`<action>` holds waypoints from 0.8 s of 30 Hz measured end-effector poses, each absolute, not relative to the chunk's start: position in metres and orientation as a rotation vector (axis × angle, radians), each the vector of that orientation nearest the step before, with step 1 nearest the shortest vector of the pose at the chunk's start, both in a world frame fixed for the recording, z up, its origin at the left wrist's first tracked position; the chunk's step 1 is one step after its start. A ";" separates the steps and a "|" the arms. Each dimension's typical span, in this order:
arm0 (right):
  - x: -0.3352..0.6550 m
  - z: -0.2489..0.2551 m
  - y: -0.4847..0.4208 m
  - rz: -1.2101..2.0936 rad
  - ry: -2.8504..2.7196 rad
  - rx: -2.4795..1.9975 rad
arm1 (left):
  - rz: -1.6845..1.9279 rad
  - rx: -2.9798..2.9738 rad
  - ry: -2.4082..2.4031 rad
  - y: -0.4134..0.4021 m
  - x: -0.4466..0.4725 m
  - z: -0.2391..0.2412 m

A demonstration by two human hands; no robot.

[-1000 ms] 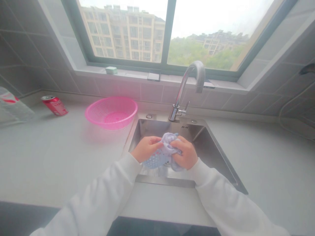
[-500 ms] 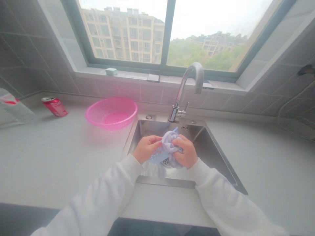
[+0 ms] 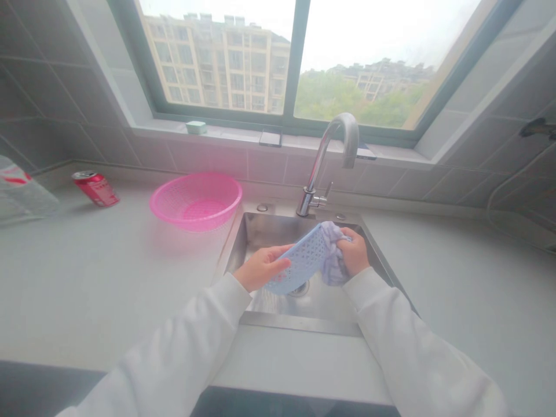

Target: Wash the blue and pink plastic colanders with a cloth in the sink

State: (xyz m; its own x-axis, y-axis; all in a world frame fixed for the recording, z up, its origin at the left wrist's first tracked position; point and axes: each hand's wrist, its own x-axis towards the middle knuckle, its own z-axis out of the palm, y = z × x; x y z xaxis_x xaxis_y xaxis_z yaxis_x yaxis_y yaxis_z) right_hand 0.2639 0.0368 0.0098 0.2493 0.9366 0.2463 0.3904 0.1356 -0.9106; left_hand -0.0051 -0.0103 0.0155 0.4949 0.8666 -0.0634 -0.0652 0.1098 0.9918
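1. Left hand [image 3: 264, 266]: clamped on the near-left end of the perforated blue basket [image 3: 299, 260]; the thumb lies on the side facing the wearer; the other fingers pass behind the upper edge.
2. Right hand [image 3: 354, 252]: closed on a bunched, pale cloth [image 3: 332, 260]; the cloth bears against the basket end nearest this hand; whether the fingers also pinch the rim through the fabric cannot be told.
3. Position of basket: between the two hands, above the sink [image 3: 260, 223]; tilted, with the right-hand end higher than the left-hand end; the drain [image 3: 299, 289] shows partly, below and between the hands.
4. Handling, basket: judged to be thin plastic; light, fairly stiff, slightly springy at the wall; likely slippery if wet; unlikely to shatter, though the pierced wall could flex or crack under a hard squeeze.
5. Handling, cloth: soft and limp; it takes the shape of the grip; a loose fold hangs below the right hand.
6. Recommended hold: the rim, thumb on one face and fingers on the other, as at the left hand; pressure at the end opposite is best kept moderate, since it would tend to twist the basket about the left thumb.
7. Surroundings: faucet [image 3: 325, 150] beyond the hands; pink basket [image 3: 195, 200] beyond and left of the left hand; red can [image 3: 96, 188] farther left.
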 end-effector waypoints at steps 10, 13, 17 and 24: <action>0.229 0.015 0.005 0.283 -1.919 -1.137 | 0.751 1.168 0.782 -0.014 -0.002 0.013; 0.213 0.015 -0.010 0.238 -2.144 -0.896 | 0.813 1.224 0.815 -0.016 0.000 0.013; 0.230 0.015 0.007 0.264 -1.954 -1.074 | 0.762 1.183 0.689 -0.021 -0.001 0.019; 0.234 0.020 0.005 0.167 -1.884 -1.032 | 0.728 1.116 0.564 -0.025 -0.001 0.016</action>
State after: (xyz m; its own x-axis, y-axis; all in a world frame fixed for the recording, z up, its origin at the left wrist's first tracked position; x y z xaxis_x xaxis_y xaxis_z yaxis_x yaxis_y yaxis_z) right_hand 0.2340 0.0051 0.0200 -0.1957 0.7143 0.6719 0.5846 0.6351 -0.5049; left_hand -0.0013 -0.0251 0.0161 0.6453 0.7625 -0.0465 -0.2355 0.2566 0.9374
